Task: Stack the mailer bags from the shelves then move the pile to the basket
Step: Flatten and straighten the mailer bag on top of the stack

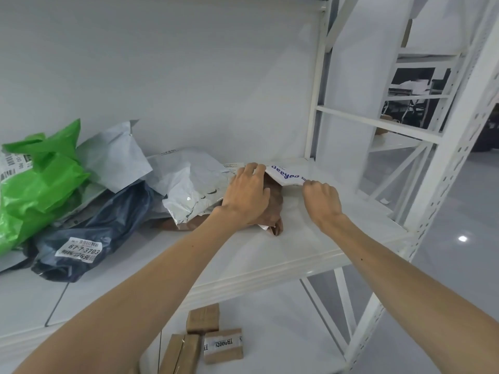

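On the white shelf, near its right end, your right hand pinches one blue-lettered white mailer in its grip. Your left hand rests, grip relaxed, on one brown mailer. Four more lie to the left: silver mailer, grey mailer, navy mailer and green mailer. Three cardboard boxes sit below.

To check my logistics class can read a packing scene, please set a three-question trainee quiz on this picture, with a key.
1. True or false: the right hand pinches the edge of the flat white plastic mailer bag with blue lettering.
2. Which bag lies farthest left on the white metal shelf? A. the crumpled bright green plastic bag; B. the dark navy plastic bag; C. the shiny silver plastic bag.
3. Fill in: the ____ hand rests on the crumpled brown paper bag.

Key
1. True.
2. A.
3. Left: the left hand.
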